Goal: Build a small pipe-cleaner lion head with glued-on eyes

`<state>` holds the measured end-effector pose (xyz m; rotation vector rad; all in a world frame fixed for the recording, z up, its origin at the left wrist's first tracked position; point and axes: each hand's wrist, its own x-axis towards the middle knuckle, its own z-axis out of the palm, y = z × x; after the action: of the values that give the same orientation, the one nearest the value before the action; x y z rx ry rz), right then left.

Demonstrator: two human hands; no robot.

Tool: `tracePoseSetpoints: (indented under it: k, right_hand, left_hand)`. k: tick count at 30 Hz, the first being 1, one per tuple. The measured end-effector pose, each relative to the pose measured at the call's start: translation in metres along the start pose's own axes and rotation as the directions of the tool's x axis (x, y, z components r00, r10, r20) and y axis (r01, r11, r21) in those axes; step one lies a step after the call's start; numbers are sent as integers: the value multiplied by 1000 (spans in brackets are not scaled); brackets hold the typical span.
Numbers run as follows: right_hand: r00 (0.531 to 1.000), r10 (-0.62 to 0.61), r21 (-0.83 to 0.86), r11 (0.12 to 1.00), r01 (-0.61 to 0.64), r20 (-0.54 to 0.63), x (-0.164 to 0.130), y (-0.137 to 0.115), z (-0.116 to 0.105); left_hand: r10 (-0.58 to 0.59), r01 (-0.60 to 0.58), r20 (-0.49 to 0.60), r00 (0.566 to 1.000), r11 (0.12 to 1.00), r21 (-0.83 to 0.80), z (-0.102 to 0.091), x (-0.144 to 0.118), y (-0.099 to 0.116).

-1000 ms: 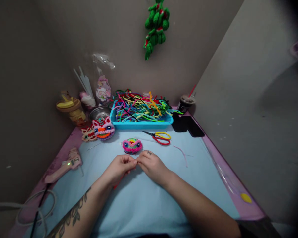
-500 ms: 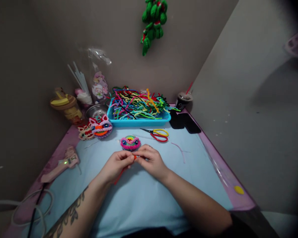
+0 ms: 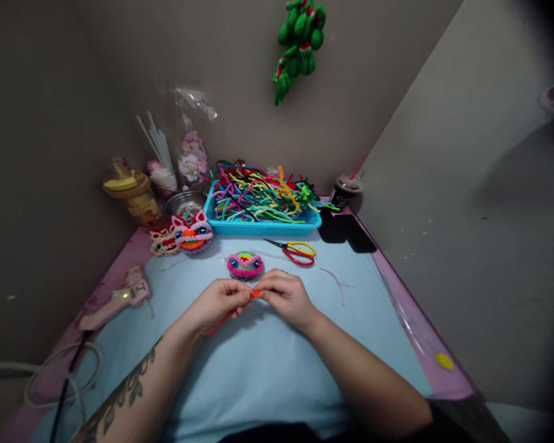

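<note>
Between my two hands is an orange-red pipe cleaner (image 3: 255,294), its near part bunched at the fingertips and its tail trailing down below my left palm. My left hand (image 3: 224,303) pinches it between thumb and forefinger. From the other side, my right hand (image 3: 286,297) grips the bunched end with thumb and fingers. Just beyond my fingertips lies a small pink and green lion-dance head (image 3: 245,266) made of pipe cleaners, with blue eyes. Behind it to the right rest scissors (image 3: 295,252) with one yellow and one red handle.
A blue tray (image 3: 263,229) heaped with coloured pipe cleaners stands at the back. Finished lion heads (image 3: 192,232) sit left of it. A pink glue gun (image 3: 120,301), its light lit, lies far left. Black phone-like slabs (image 3: 357,234) and a drink cup (image 3: 346,189) are at right.
The view has shifted slightly, so things appear a little to the right. Both hands stay together on the orange-red pipe cleaner, and more of its bunched end now shows between the fingertips.
</note>
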<state>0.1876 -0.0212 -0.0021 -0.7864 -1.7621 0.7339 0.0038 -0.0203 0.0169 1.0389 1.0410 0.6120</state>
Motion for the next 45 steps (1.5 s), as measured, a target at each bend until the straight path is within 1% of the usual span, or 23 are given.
tracePoseSetpoints:
  k: [6,11,15,17,19,22,25,28,30,32,38,42,45]
  right_hand:
    - [992,-36,-63,997,44,122,5,-5,-7]
    - [976,-93,-88,990,112,196,6,-5,-11]
    - [963,-117,-127,980,151,243,6,-3,-13]
    - [965,-125,-134,978,158,232,6,-3,-12]
    - [975,-113,-121,983,138,189,5,-3,-11]
    - [995,-38,-66,997,44,89,4,-3,-6]
    - [999,46,-34,998,-46,1,4,-5,-2]
    - [998,47,-21,999,-48,-44,3,-6,1]
    - [998,30,-14,999,-30,-50,2,-6,2]
    - [999,6,-19,1000,-6,-43,1,-6,3]
    - [992,-124,-118,986,121,-21,-1,-2,3]
    - [983,-176,-183,966,181,42,0,1,0]
    - [976,-193,-224,951,213,105,1,2,-4]
  left_hand:
    - [41,-46,69,997,996,80,-2,-2,0]
    - [46,-55,105,993,995,79,-1,-3,-1]
    - [47,-54,101,994,996,66,2,-2,-3]
    - [73,-76,85,994,996,41,4,-1,-4]
    - [107,-108,59,993,994,22,5,0,-5]
    - [162,-162,5,987,986,28,8,1,-5]
    - [220,-218,-40,975,975,51,11,2,-4]
    - [244,-243,-86,966,970,29,13,2,-5]
    - [252,-254,-95,963,967,-10,13,2,-7]
    - [247,-251,-77,966,967,-46,13,3,-9]
    - [179,-182,-37,983,975,-128,10,1,-10]
    - [141,-143,-20,990,980,-139,8,0,-8]
    - [116,-119,-30,993,984,-130,7,2,-8]
